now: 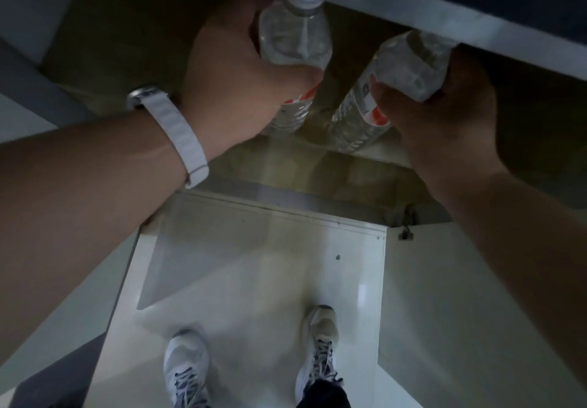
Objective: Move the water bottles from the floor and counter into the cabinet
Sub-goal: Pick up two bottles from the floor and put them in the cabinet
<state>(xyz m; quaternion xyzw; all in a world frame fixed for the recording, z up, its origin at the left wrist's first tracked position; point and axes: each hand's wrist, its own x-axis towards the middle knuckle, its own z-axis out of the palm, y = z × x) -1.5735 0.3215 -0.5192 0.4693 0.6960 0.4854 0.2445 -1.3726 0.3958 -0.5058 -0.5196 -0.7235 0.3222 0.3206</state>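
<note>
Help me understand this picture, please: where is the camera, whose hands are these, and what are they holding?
There is one picture, from a camera worn on a person's head, looking down. No machine is involved: these are bare hands. The left hand, with a white band on its wrist, grips one water bottle. The right hand grips a second bottle. Both bottles are clear with red-and-white labels, and are held at the dim open cabinet under a pale counter edge. Below are the person's shoes on a light floor.
</note>
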